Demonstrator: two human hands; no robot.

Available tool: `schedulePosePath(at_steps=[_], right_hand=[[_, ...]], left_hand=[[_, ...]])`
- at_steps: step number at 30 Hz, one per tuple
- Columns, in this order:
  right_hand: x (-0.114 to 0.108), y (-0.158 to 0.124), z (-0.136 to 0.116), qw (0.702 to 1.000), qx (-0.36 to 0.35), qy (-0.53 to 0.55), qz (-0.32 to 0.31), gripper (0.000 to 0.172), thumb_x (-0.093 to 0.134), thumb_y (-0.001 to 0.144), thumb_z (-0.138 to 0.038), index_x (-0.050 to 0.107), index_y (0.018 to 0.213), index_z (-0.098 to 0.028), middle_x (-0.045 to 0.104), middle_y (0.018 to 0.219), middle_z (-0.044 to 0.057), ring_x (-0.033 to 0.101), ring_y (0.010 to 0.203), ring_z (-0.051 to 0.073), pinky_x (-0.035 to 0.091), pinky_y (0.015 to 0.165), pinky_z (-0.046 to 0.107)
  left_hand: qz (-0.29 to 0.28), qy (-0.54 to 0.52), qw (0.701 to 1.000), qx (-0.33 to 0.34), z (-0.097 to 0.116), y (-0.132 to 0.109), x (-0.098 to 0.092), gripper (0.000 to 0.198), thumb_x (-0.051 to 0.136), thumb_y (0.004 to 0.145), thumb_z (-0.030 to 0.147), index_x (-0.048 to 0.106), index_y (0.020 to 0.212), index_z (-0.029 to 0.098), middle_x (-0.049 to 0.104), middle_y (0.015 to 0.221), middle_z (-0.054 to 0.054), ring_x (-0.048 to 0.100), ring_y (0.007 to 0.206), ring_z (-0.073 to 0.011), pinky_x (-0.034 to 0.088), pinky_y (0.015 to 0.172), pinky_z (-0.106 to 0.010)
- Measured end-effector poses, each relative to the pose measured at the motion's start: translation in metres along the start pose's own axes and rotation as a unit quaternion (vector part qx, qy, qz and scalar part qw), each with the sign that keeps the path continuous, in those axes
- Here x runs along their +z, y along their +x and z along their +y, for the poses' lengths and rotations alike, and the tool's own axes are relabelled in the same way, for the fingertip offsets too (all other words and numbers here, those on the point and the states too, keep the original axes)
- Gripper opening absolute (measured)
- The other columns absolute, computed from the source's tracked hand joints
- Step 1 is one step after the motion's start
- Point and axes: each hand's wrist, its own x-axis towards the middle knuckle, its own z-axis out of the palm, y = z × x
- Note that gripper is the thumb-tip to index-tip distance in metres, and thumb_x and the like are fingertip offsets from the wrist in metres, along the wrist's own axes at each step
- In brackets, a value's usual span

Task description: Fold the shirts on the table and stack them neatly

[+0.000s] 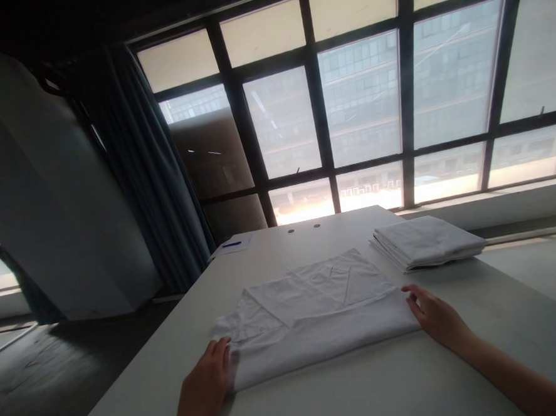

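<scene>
A white garment [313,319] lies on the white table, with its near part folded over in a long smooth band. Its far part is a flat layer with creases and slanting seams or edges. My left hand [206,375] is at the left end of the band, fingers curled at the cloth edge. At the opposite end, my right hand [433,314] pinches the right edge between thumb and fingers. Both hands are closed on the cloth, and the left thumb is mostly hidden.
A stack of folded white cloth [428,239] sits on the table [492,320] at the right, beyond my right hand. Paper with a blue pen [232,244] lies at the far left edge. Behind stand a dark curtain [148,172] and large windows [361,102].
</scene>
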Motion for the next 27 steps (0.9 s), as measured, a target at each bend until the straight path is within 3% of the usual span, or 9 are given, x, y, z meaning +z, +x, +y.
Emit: schedulePosePath(at_steps=[3, 7, 10, 15, 22, 27], right_hand=[[0.002, -0.001, 0.000, 1.000, -0.008, 0.010, 0.011, 0.033, 0.039, 0.093, -0.035, 0.061, 0.114, -0.023, 0.074, 0.102, 0.011, 0.071, 0.082, 0.025, 0.052, 0.072, 0.036], [0.003, 0.000, 0.003, 1.000, -0.005, 0.013, 0.009, 0.032, 0.039, 0.094, -0.036, 0.060, 0.114, -0.024, 0.074, 0.101, 0.010, 0.071, 0.084, 0.026, 0.052, 0.073, 0.036], [0.003, 0.000, 0.004, 1.000, 0.002, 0.014, 0.002, 0.033, 0.039, 0.094, -0.038, 0.060, 0.115, -0.024, 0.072, 0.095, 0.009, 0.071, 0.081, 0.025, 0.051, 0.073, 0.035], [0.001, 0.000, 0.003, 1.000, 0.010, 0.006, -0.011, 0.034, 0.046, 0.091, -0.043, 0.059, 0.116, -0.024, 0.071, 0.095, 0.008, 0.071, 0.079, 0.024, 0.050, 0.072, 0.034], [0.001, 0.001, 0.004, 0.999, 0.016, -0.006, -0.034, 0.033, 0.043, 0.093, -0.043, 0.059, 0.115, -0.025, 0.072, 0.095, 0.008, 0.072, 0.086, 0.025, 0.049, 0.072, 0.033], [0.002, 0.002, 0.004, 0.999, 0.025, -0.020, -0.038, 0.036, 0.044, 0.093, -0.048, 0.059, 0.115, -0.025, 0.073, 0.087, 0.007, 0.072, 0.082, 0.025, 0.047, 0.068, 0.032]], left_hand=[[0.053, -0.026, 0.994, 0.089, 0.012, 0.001, -0.002, 0.041, 0.032, 0.103, 0.037, 0.066, 0.118, 0.021, 0.068, 0.114, -0.011, 0.064, 0.105, -0.0274, 0.048, 0.091, -0.038], [0.034, -0.087, 0.983, 0.160, 0.016, 0.001, 0.006, 0.038, 0.035, 0.102, 0.033, 0.070, 0.115, 0.024, 0.070, 0.115, -0.010, 0.063, 0.108, -0.0268, 0.045, 0.097, -0.040], [0.020, -0.103, 0.987, 0.120, 0.010, 0.002, 0.012, 0.038, 0.036, 0.100, 0.031, 0.070, 0.114, 0.024, 0.071, 0.113, -0.008, 0.064, 0.105, -0.0262, 0.046, 0.094, -0.040], [-0.006, -0.083, 0.996, 0.045, 0.000, 0.003, 0.009, 0.043, 0.032, 0.100, 0.042, 0.070, 0.104, 0.021, 0.070, 0.104, -0.009, 0.064, 0.099, -0.0268, 0.046, 0.092, -0.039], [-0.100, -0.052, 0.993, -0.025, 0.016, -0.004, -0.010, 0.039, 0.025, 0.101, 0.043, 0.057, 0.093, 0.022, 0.071, 0.093, -0.009, 0.068, 0.090, -0.0256, 0.045, 0.077, -0.033], [-0.111, -0.015, 0.993, -0.043, 0.021, -0.003, -0.018, 0.037, 0.022, 0.103, 0.042, 0.051, 0.089, 0.024, 0.071, 0.085, -0.006, 0.070, 0.082, -0.0252, 0.042, 0.070, -0.032]])
